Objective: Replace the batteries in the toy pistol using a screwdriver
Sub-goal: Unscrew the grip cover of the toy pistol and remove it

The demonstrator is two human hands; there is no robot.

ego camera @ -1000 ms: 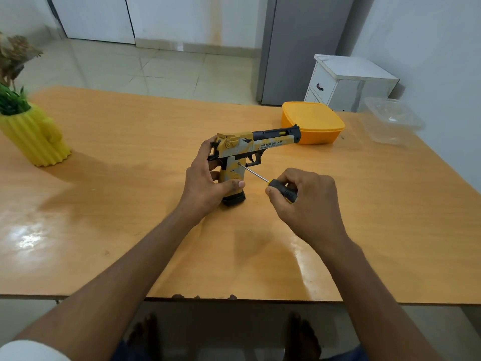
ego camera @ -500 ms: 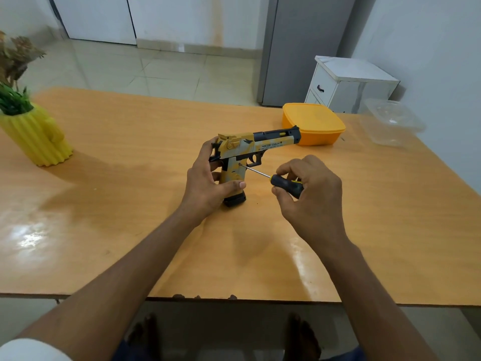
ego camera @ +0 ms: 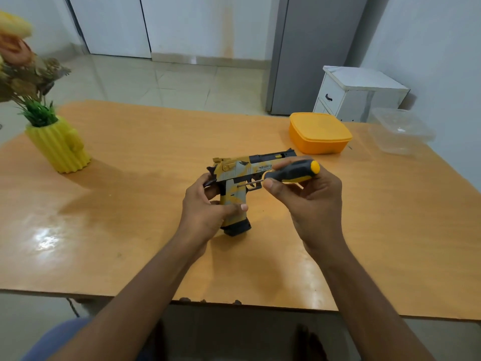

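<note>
Head view: left hand (ego camera: 205,207) grips pistol (ego camera: 235,178) upright on desk (ego camera: 130,204); right hand (ego camera: 309,194) holds screwdriver (ego camera: 289,174), tip at grip — unscrewing step, next needs steady turning.

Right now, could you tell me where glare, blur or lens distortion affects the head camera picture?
Head view: a bright glare patch sits on the table at left; the flowers at the top-left edge are smeared and soft; the wide lens bows the table's near edge. The toy pistol, screwdriver and both hands, left hand and right hand, are sharp, casting soft shadows.
</note>
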